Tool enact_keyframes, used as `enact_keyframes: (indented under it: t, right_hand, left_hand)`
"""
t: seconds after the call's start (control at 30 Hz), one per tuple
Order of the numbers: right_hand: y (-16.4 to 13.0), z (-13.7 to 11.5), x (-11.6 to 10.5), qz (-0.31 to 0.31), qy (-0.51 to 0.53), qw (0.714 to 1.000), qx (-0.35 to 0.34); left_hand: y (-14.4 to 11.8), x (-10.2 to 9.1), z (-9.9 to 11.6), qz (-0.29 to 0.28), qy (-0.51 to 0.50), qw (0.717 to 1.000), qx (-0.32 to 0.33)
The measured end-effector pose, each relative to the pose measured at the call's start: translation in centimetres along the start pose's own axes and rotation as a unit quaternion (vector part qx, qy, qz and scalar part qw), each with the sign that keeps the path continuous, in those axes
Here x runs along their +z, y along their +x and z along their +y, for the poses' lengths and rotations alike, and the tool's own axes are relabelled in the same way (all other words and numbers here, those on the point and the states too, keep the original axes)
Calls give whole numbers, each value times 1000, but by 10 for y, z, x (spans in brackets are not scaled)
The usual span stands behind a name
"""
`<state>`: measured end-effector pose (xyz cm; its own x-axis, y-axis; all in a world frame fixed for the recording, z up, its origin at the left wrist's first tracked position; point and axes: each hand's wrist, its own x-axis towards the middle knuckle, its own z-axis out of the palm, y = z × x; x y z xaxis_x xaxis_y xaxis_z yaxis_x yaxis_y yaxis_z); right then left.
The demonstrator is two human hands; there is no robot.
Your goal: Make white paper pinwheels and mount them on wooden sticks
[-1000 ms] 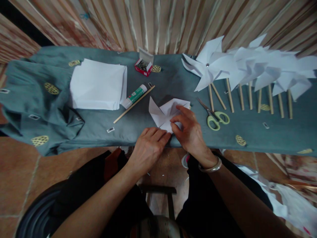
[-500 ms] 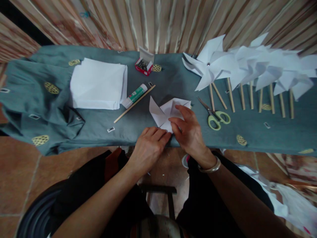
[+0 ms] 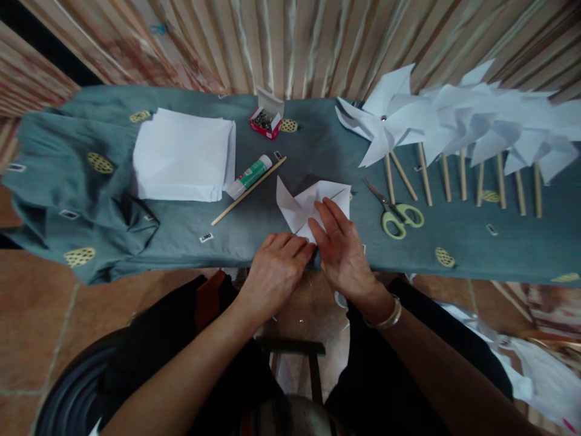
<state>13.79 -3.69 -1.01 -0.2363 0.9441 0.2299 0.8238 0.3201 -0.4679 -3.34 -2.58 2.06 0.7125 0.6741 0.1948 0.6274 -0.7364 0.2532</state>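
Observation:
A white paper pinwheel (image 3: 297,209), partly folded, lies at the table's front edge with one blade raised on its left side. My left hand (image 3: 279,266) is closed on its near corner, the fingers bent together over the paper. On the pinwheel's right part rests my right hand (image 3: 342,251), its fingers stretched out over the paper and its thumb toward the centre. The paper's lower part is hidden under both hands. Left of the pinwheel, a thin wooden stick (image 3: 247,192) lies slanted beside a glue stick (image 3: 252,175). Green-handled scissors (image 3: 394,218) lie to the right.
A stack of white paper (image 3: 184,154) lies at the left on the green cloth (image 3: 181,236). An open red box of small metal pins (image 3: 267,121) stands at the back. Several finished pinwheels (image 3: 385,118) on sticks overlap at the back right. A pleated curtain (image 3: 295,48) hangs behind.
My right hand's fingers have straightened and laid down on the paper, shifting slightly down. My left hand stays on the near corner. The whole view has moved slightly.

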Motion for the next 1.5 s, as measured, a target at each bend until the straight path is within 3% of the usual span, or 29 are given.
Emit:
enact_keyframes:
  t: [0.23,0.4,0.67,0.93,1.03,1.27,1.5]
  right_hand:
    - [-6,5,7,12,13,1000,7]
    - [-6,6,9,28,-8,999,-21]
    - [-4,9,8,35,-37,998,-31]
    - [-2,4,0,8,-32,999,-12]
    - [-2,7,-9,28,-3,1000,-8]
    - [19,34,-24,90,22,995,36]
    - [47,55,-21,48,-10,999,22]
  left_hand:
    - [0,1,1,10,-6,1000,-5]
    - [-1,-3,0,49,-24,999,-3]
    - [-4,-17,-23,114,-31,992,-52]
    - [-2,-9,-17,96,-45,993,-41]
    - [-2,-2,-12,75,-55,995,-33]
    - [0,4,-12,54,-42,997,-37]
    - [0,1,-14,62,-35,997,-35]
